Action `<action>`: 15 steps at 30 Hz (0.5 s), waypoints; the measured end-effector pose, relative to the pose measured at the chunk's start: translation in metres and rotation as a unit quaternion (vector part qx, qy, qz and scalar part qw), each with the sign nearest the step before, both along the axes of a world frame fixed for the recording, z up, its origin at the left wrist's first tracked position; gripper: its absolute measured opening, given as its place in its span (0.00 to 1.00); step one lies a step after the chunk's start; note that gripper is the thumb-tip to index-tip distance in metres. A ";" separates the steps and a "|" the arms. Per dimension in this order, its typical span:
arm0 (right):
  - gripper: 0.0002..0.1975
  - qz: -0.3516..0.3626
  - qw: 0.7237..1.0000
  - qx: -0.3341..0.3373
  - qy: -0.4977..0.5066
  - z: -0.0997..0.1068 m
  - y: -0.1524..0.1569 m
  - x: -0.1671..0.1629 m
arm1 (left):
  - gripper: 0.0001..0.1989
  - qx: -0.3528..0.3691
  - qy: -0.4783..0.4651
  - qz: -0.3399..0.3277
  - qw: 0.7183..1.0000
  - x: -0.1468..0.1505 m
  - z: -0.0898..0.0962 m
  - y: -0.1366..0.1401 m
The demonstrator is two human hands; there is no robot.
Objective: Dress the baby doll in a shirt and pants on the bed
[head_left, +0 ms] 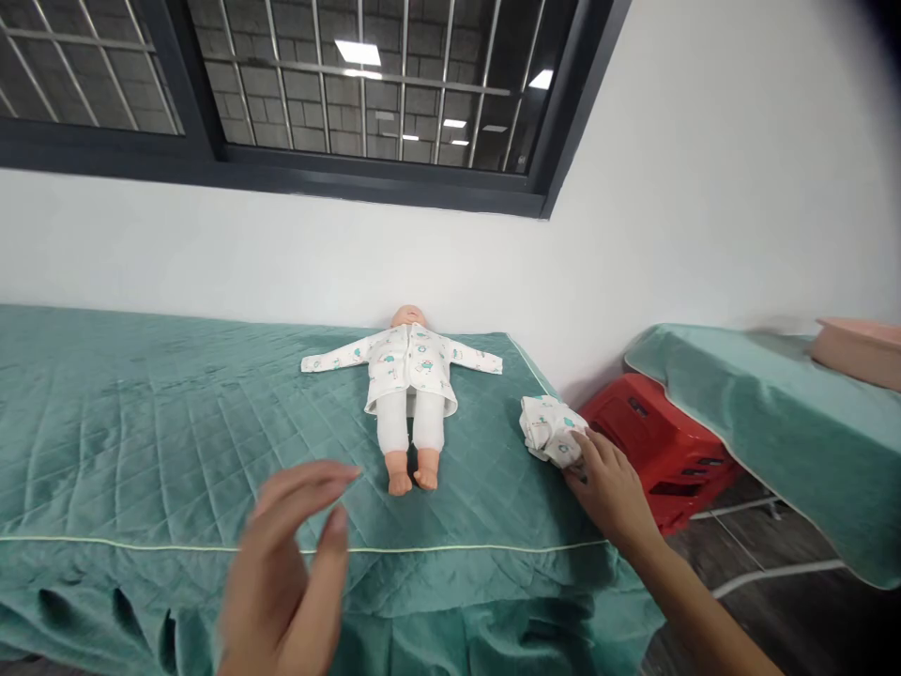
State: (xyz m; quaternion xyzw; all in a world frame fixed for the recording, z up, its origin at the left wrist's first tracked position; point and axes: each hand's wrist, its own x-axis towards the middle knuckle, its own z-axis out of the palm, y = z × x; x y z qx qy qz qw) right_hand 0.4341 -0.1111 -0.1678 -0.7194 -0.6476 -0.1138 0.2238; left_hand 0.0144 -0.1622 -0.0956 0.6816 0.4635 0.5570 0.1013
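A baby doll [409, 376] lies on its back on the green quilted bed cover [175, 422], its arms spread and its bare feet towards me. It wears a white printed jacket and white leggings. To its right lies a bundle of folded white printed baby clothing [553, 427]. My right hand [609, 483] is closed on the near right edge of that bundle, thumb below and fingers on top. My left hand [292, 563] hovers in front of the doll's feet, fingers curved and thumb apart, holding nothing.
A red plastic stool [654, 446] stands right of the bed, beside a second table with a green cover [788, 441]. A pink basin [859, 352] rests on that cover. Behind the bed are a white wall [282, 253] and a dark-framed window [380, 178] with bars.
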 end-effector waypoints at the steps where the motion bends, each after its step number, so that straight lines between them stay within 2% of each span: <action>1: 0.26 0.010 0.999 -0.032 0.004 -0.001 0.005 0.012 | 0.12 -0.010 0.001 -0.023 1.000 0.005 -0.008 0.015; 4: 0.24 0.029 0.994 -0.098 0.038 0.007 0.018 0.038 | 0.13 -0.072 0.016 -0.102 0.992 0.017 -0.042 0.059; 6: 0.21 0.037 0.989 -0.131 0.063 0.025 0.025 0.043 | 0.14 -0.114 0.005 -0.107 0.988 0.024 -0.062 0.081; 8: 0.17 0.063 0.981 -0.151 0.106 0.051 0.031 0.035 | 0.15 -0.148 -0.009 -0.107 0.983 0.031 -0.069 0.097; 10: 0.15 0.094 0.969 -0.148 0.173 0.079 0.035 0.015 | 0.15 -0.179 -0.022 -0.127 0.975 0.042 -0.063 0.107; 12: 0.16 0.117 0.950 -0.133 0.256 0.107 0.038 -0.015 | 0.14 -0.215 -0.042 -0.178 0.959 0.056 -0.046 0.110; 14: 0.17 0.153 0.909 -0.139 0.361 0.131 0.037 -0.052 | 0.16 -0.252 -0.065 -0.251 0.932 0.070 -0.024 0.106; 15: 0.19 0.182 0.883 -0.145 0.408 0.142 0.036 -0.071 | 0.21 -0.257 -0.079 -0.286 0.920 0.076 -0.013 0.103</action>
